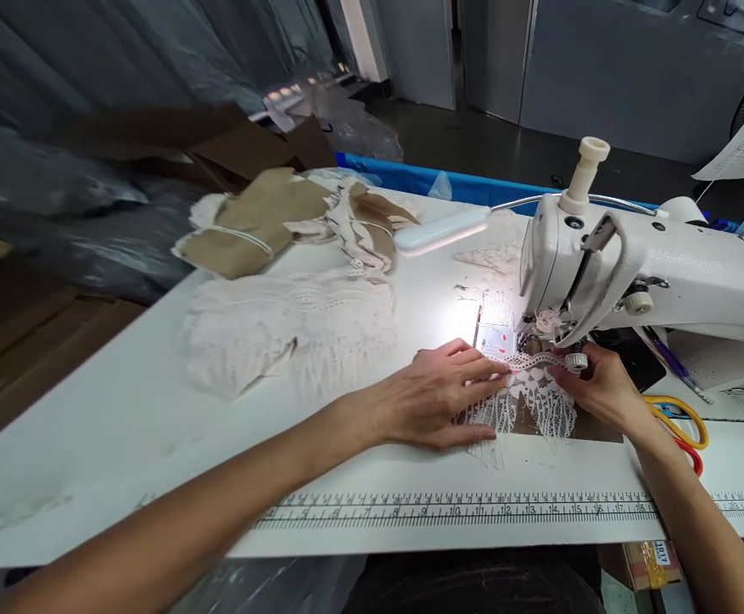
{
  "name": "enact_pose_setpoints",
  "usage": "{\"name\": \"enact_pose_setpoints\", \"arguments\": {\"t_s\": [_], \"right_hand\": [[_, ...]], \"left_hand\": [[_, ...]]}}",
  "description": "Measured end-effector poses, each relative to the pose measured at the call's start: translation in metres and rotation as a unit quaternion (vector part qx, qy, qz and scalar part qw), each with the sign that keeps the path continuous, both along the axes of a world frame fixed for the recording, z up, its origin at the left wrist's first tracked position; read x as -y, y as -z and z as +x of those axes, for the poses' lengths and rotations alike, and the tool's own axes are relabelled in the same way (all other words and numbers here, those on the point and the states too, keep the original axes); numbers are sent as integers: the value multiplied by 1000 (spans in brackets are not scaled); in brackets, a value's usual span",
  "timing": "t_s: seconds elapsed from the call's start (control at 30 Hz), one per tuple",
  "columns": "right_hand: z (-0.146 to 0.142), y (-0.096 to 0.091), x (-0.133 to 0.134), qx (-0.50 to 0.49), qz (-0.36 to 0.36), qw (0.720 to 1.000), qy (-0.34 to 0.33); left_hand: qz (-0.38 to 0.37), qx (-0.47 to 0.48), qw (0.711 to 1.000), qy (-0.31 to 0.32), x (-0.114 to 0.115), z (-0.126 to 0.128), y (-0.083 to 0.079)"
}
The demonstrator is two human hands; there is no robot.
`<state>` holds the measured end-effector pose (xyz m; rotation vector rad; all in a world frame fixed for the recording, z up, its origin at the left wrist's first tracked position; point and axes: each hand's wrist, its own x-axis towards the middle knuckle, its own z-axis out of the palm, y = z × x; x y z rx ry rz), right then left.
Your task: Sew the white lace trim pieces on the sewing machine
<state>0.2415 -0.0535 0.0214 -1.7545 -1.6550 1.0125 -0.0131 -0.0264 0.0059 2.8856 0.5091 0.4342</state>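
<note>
A piece of white fringed lace trim lies under the needle area of a white sewing machine. My left hand rests flat on the left part of the lace, fingers stretched toward the presser foot, thumb apart. Close to the right of the foot, my right hand pinches the lace's right edge between thumb and fingers; the fingertips are partly hidden behind a small white knob. Beneath the lace shows a brown strip.
Lace pieces lie spread to the left, below tied brown-and-white bundles. A lamp lights the needle area. Scissors with yellow handles sit by my right wrist. A printed ruler runs along the front edge. Cardboard boxes stand left.
</note>
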Motion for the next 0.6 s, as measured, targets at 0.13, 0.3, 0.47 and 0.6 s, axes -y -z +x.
{"name": "enact_pose_setpoints", "arguments": {"t_s": [0.13,0.3,0.47,0.6], "right_hand": [[-22,9,5,-235,-67,970,2],[-34,14,3,-286,-92,950,-83],[-18,18,0,60,99,988,-102],[-11,24,6,164,232,932,-226]], "left_hand": [[-180,89,974,-106,8,-2,-12],[-396,115,885,-217,19,4,-17],[-444,163,851,-229,20,8,-7],[-474,160,830,-247,18,5,-9]]}}
